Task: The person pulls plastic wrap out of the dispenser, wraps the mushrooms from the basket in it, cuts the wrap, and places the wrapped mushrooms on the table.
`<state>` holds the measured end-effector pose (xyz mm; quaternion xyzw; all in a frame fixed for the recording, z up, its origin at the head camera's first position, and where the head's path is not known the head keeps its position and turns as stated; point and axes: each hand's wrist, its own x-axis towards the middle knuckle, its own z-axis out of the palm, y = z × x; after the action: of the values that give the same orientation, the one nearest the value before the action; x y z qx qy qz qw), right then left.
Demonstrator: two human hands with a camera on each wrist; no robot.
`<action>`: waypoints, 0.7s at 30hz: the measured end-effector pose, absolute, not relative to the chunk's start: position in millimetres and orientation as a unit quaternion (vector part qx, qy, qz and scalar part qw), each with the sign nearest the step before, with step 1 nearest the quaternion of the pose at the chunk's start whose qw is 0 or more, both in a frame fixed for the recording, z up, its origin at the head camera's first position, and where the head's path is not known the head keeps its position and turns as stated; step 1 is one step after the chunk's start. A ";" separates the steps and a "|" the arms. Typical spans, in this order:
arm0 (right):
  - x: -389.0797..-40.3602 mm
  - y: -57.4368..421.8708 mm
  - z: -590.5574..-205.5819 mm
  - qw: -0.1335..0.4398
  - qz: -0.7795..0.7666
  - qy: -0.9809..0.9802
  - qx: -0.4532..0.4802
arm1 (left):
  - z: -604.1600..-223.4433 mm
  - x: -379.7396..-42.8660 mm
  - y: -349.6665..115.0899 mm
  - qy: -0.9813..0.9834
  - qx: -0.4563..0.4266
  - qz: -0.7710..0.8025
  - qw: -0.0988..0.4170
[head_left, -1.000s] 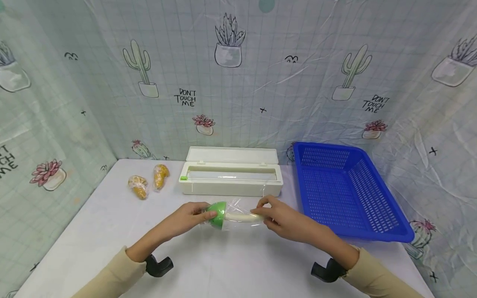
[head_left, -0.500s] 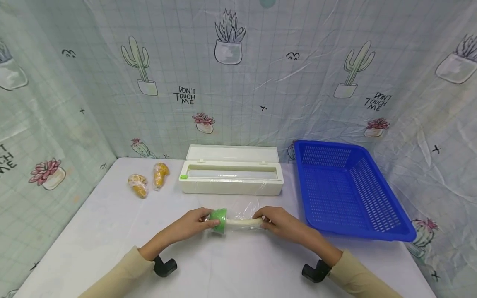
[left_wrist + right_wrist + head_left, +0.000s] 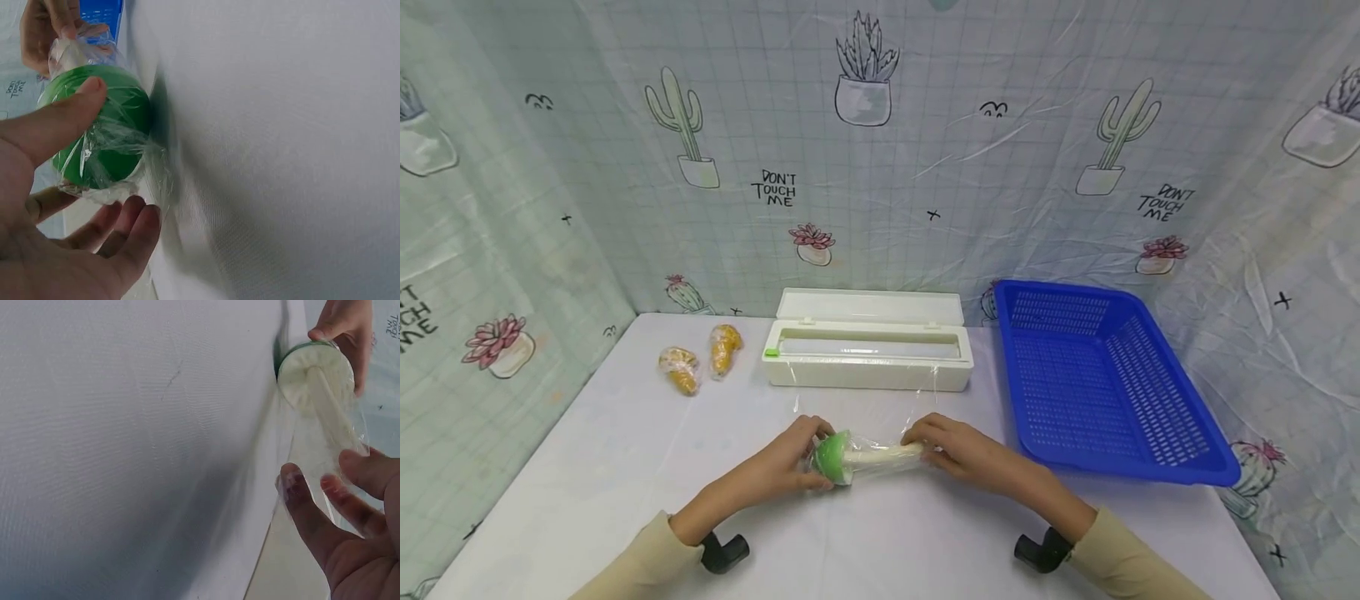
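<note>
A toy mushroom (image 3: pixel 880 457) with a green cap and a pale stem lies sideways over the near middle of the table, wrapped in clear cling film. My left hand (image 3: pixel 790 458) holds the cap; in the left wrist view its thumb presses on the green dome (image 3: pixel 103 125) and the other fingers curve below, against bunched film. At the stem's far end, my right hand (image 3: pixel 966 450) grips stem and film between thumb and fingers. The right wrist view shows the cap's pale underside (image 3: pixel 315 375) and film stretched over the fingertips (image 3: pixel 292 478).
Behind the hands stands a white cling film dispenser (image 3: pixel 868 375), its lid raised and a roll inside. A blue perforated basket (image 3: pixel 1015 358) is at the right. Two yellow film-wrapped items (image 3: pixel 679 371) lie at the back left of the white table (image 3: pixel 880 550).
Both hands have lowered the mushroom slightly toward me. The left hand's hold on the cap has shifted, its fingers spread wider; the right hand has closed in around the stem's end.
</note>
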<state>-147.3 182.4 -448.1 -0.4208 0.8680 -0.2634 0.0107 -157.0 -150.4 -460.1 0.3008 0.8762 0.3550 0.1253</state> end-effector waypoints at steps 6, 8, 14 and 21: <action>-147.2 178.0 -450.7 0.001 -0.267 0.889 -0.372 | -455.8 -155.3 -150.8 0.880 0.302 0.347 0.114; -148.6 176.9 -452.3 0.003 -0.265 0.893 -0.365 | -453.3 -156.4 -151.5 0.877 0.315 0.345 0.116; -157.0 176.0 -453.8 0.018 -0.240 0.900 -0.364 | -449.4 -160.3 -151.2 0.878 0.349 0.315 0.089; -164.5 173.5 -453.5 0.078 -0.242 0.902 -0.350 | -448.8 -164.7 -146.0 0.906 0.345 0.245 -0.001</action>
<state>-164.5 173.5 -453.5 -0.3496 0.9019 -0.2417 0.0777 -164.7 -146.0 -448.8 0.3451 0.9060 0.2451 -0.0012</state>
